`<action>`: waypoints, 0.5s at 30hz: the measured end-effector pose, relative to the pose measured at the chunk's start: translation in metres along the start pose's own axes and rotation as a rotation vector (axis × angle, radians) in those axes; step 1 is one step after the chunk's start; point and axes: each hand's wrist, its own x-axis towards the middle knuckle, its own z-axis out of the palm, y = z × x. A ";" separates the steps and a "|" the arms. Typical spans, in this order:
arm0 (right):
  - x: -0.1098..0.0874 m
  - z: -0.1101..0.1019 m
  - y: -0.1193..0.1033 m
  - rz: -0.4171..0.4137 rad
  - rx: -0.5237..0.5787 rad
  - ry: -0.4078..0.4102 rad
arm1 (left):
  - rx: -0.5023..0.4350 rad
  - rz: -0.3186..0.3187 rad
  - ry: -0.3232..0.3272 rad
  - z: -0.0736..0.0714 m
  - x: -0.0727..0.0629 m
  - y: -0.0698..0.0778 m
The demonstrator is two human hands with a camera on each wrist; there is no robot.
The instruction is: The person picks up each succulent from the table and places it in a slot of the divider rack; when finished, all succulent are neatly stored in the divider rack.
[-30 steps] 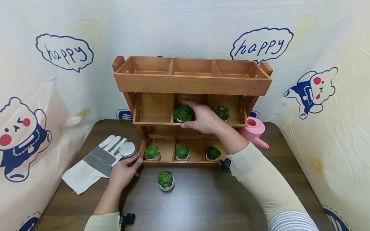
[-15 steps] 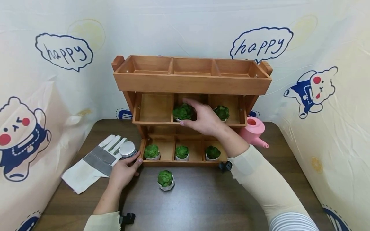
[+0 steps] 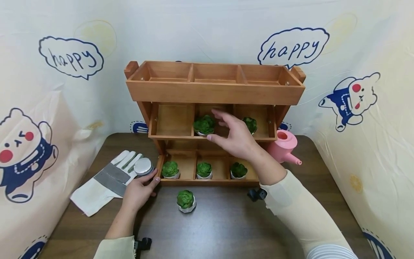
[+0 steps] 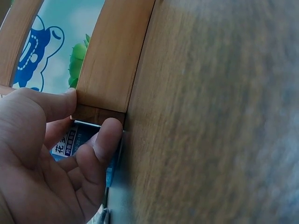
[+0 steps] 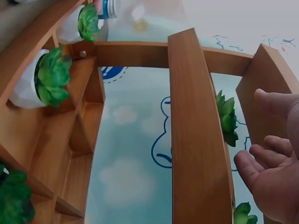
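Observation:
A three-tier wooden planter shelf [image 3: 215, 94] stands on the table. My left hand [image 3: 138, 191] grips the left front corner of its bottom tier, thumb on the edge and fingers curled behind, as the left wrist view shows. My right hand [image 3: 237, 138] is at the middle tier, fingers spread and holding nothing, just right of a potted succulent [image 3: 204, 125] in the middle compartment. In the right wrist view a gap separates that succulent [image 5: 227, 119] from the fingertips. Another succulent [image 3: 250, 124] sits in the right compartment, partly behind my right hand.
The bottom tier holds succulents in its left [image 3: 170, 169], middle [image 3: 204, 169] and right [image 3: 238, 170] compartments. A potted succulent [image 3: 185, 200] stands on the table in front. A work glove [image 3: 106, 181] and silver-lidded jar [image 3: 143, 166] lie left; a pink watering can [image 3: 283, 146] stands right.
My right hand has let go of the middle-tier succulent and drawn back slightly to the right, leaving the plant in its compartment. My left hand stays on the shelf corner.

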 end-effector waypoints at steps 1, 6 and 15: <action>-0.002 0.000 -0.001 -0.002 0.008 0.012 | -0.002 0.000 0.000 0.000 0.000 0.000; -0.012 0.003 -0.002 -0.020 0.059 0.039 | -0.003 -0.003 -0.002 0.000 -0.001 -0.002; -0.026 0.018 0.001 -0.135 0.157 0.079 | -0.015 0.011 0.011 0.001 0.000 -0.003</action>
